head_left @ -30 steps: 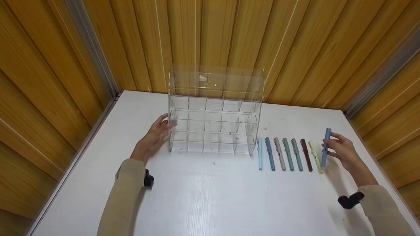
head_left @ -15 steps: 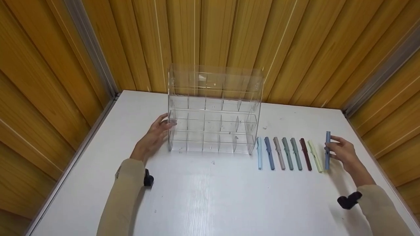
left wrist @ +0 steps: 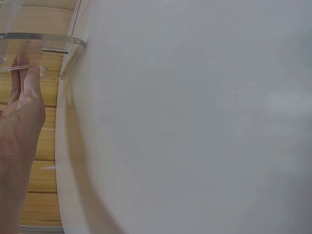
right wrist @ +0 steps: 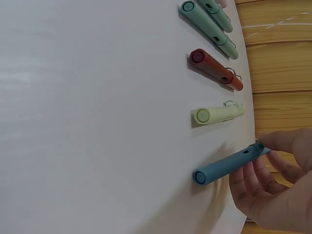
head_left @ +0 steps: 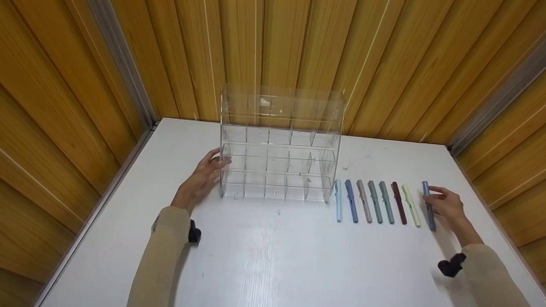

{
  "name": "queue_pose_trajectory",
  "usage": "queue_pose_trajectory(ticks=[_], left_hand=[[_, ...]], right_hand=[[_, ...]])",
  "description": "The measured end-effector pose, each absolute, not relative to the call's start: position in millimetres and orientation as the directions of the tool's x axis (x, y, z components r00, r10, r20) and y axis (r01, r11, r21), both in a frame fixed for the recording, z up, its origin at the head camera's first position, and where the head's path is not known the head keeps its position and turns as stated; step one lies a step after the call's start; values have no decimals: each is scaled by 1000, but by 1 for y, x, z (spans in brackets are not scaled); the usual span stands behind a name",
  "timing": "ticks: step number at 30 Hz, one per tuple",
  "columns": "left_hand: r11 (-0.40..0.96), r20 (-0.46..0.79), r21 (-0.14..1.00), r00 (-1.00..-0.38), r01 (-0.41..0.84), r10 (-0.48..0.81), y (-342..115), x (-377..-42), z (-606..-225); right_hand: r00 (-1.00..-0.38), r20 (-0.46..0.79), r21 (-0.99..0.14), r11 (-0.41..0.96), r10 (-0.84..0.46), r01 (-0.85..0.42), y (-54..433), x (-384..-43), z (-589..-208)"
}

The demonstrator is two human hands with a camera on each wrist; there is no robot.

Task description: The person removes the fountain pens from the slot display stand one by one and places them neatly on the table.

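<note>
A clear acrylic pen rack (head_left: 277, 157) with several compartments stands on the white table. My left hand (head_left: 206, 172) grips its left side panel; in the left wrist view, the hand (left wrist: 22, 105) reaches up to the clear rack edge (left wrist: 46, 39). At the right, my right hand (head_left: 447, 205) pinches a blue-grey fountain pen (head_left: 430, 213) between thumb and fingers. In the right wrist view, this pen (right wrist: 224, 166) lies at or just above the tabletop, its cap end in my fingers. A pale green pen (head_left: 411, 207) lies just left of it.
Several more capped pens lie in a row between rack and right hand: light blue (head_left: 338, 202), blue (head_left: 351, 201), grey-brown (head_left: 364, 202), two green ones and a dark red one (head_left: 399, 204). A wood-grain wall (head_left: 281, 51) stands behind the white table (head_left: 264, 251).
My right hand has lowered the blue-grey pen toward the table and brought it slightly right and nearer, beside the pale green pen. My left hand stays on the rack.
</note>
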State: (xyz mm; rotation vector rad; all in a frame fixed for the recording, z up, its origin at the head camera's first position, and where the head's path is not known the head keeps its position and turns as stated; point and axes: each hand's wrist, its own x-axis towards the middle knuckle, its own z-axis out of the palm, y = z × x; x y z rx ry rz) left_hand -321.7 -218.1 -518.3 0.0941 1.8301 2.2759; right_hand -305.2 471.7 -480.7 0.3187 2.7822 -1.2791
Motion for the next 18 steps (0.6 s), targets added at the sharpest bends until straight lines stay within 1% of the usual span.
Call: queue_pose_trajectory(ticks=[4,10,18], left_hand=[[-197,-92,971,-973,-135,214,-218,-320,-518],[-220,-76,967,-972,-126,222,-216,-321,-520],[-258,-82,955,-969,-143,235,-212,-323,-524]], right_hand=[[-978,-125,-696,688,166,206,471,-305,-487],[-986,-72,-628,762,148,160,472,-300,-497],[-991,44,-540,838,125,82,471,-299,-504]])
